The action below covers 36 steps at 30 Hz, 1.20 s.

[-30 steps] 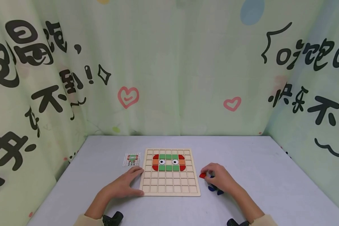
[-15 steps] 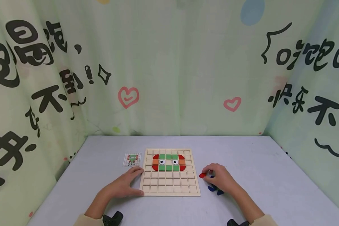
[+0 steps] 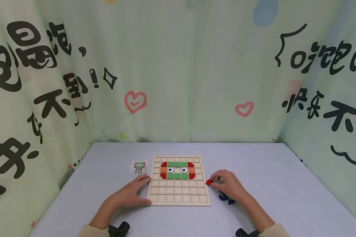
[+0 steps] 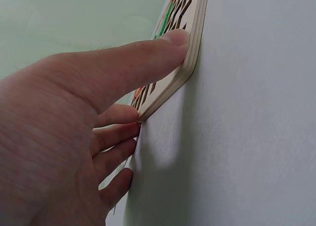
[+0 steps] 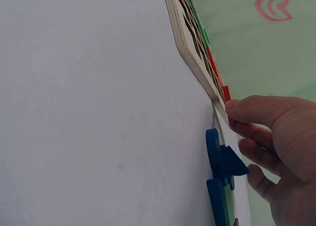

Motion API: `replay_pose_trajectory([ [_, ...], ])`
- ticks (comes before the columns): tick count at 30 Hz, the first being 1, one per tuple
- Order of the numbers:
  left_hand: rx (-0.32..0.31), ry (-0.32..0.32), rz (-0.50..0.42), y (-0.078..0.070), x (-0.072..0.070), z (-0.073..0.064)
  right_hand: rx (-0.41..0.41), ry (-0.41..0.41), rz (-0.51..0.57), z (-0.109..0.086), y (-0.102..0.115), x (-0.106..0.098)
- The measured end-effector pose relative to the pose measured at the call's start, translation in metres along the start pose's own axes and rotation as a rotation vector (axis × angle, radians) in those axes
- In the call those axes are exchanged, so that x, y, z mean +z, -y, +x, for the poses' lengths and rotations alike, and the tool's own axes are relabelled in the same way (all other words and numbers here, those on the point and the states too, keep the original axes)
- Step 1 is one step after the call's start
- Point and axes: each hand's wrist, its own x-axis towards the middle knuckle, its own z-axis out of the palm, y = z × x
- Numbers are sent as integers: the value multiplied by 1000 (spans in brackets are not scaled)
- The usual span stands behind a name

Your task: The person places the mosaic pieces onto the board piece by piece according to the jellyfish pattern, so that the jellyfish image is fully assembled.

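Note:
My right hand pinches a small red puzzle piece between thumb and forefinger, at the right edge of a wooden grid board. In the right wrist view the red piece stands out beyond the fingertips, near the board's rim. My left hand rests on the board's left side. The left wrist view has the thumb lying extended on the near corner, while the fingers touch the far part of the edge. Green, red and orange pieces with two round eyes fill part of the board's upper rows.
Several dark blue pieces lie on the table right of the board, partly under my right hand; the right wrist view shows blue pieces close by. A small picture card lies at the board's upper left. Printed curtains surround the white table.
My right hand has moved a little left with the red piece, from beside the blue pieces to the board's right edge. The left hand has stayed in place.

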Motion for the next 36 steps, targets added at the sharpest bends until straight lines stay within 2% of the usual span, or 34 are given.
replay_pose_trajectory([
  [11, 2, -1, 4, 0, -1, 0, -84, 13, 69, 3, 9, 15],
  [20, -2, -2, 5, -2, -2, -2, -77, 67, 130, 5, 20, 22],
  [36, 8, -4, -5, 0, 0, -1, -124, 83, 138, 11, 36, 36],
])
